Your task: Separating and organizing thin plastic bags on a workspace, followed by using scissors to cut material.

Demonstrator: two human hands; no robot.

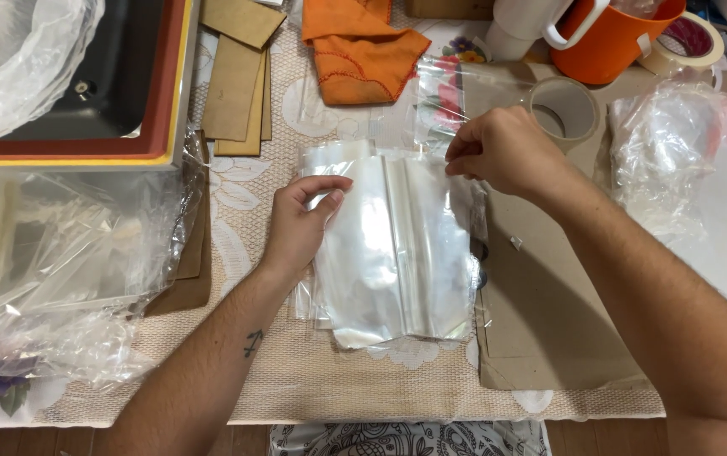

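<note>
While both hands pinch it, clear plastic bag stack (397,245), glossy, creased, left hand (300,224), right hand (503,152).

Glossy clear plastic bags (393,245); matt brown cardboard (541,312).
</note>
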